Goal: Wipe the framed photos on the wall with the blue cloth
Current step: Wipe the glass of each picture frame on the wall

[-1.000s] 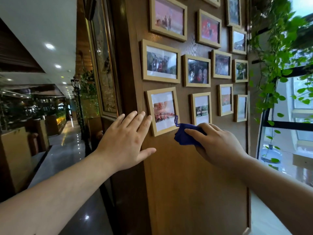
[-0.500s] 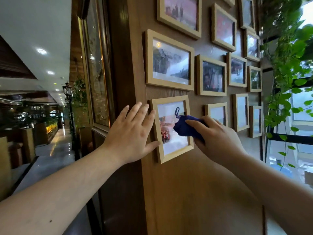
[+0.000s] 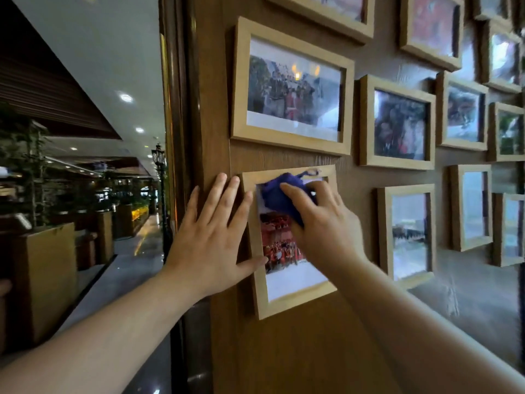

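Several light wooden framed photos hang on a brown wood-grain wall (image 3: 284, 351). The lowest left frame (image 3: 295, 302) holds a photo with red figures. My right hand (image 3: 326, 226) presses the bunched blue cloth (image 3: 279, 194) against the upper part of this frame's glass. My left hand (image 3: 210, 237) lies flat with fingers spread on the wall, its fingertips and thumb touching the frame's left edge. A wider frame (image 3: 292, 86) hangs directly above, and another frame (image 3: 397, 123) sits to its right.
More frames (image 3: 406, 237) fill the wall to the right. A dark wooden pillar (image 3: 184, 109) runs along the wall's left edge. Beyond it lies a glossy corridor floor (image 3: 125, 265) with wooden planters (image 3: 45, 274) and ceiling lights.
My view has moved closer to the wall. My right hand carried the blue cloth up and left, from below the frames onto the lower-left frame's glass. My left hand shifted against that frame's edge.
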A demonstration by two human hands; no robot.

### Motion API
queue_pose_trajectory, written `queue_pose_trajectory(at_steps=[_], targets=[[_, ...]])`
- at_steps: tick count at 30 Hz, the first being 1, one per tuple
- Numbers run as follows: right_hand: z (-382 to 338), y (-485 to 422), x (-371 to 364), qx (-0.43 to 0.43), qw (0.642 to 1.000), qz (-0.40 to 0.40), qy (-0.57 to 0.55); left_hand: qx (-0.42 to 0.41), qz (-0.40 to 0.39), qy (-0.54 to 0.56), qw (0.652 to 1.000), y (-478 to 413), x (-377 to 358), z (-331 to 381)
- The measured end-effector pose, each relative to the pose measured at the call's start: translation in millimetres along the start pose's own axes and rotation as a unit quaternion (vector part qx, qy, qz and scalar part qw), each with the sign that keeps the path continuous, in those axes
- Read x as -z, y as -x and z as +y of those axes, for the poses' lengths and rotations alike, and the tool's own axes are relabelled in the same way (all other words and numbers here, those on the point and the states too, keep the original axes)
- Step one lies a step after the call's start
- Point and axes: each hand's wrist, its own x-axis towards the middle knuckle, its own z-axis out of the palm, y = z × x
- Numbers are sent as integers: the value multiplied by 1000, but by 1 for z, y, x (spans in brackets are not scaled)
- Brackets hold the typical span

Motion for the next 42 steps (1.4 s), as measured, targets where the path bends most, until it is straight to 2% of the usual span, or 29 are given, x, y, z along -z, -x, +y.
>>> queue_pose_trajectory(at_steps=[4,8,12,15,21,23,31,38,42], targets=[[-10,8,-22,53,999,-2,-10,11,12,-17,1000,-1,-8,4],[13,9,-26,97,995,8,12,14,13,-27,999,0,-11,5],[55,12,-23,42,998,4,40,15,13,-26,999,0,-13,4],[62,19,-25,-9,1000,18,10,10,16,-35,999,-1,-14,4],[8,39,-38,102,994,12,-49,6,22,-36,999,-1,-13,4],[9,41,-38,108,993,9,-56,4,24,-32,999,0,-13,4],[69,59,-31,-12,1000,-16,-2,1,31,-41,999,0,-16,3],[13,85,-36,129,987,-66,-66,-1,21,-45,999,-1,-13,3],[29,95,-40,122,988,-83,-54,-2,20,-45,999,-1,-13,3]])
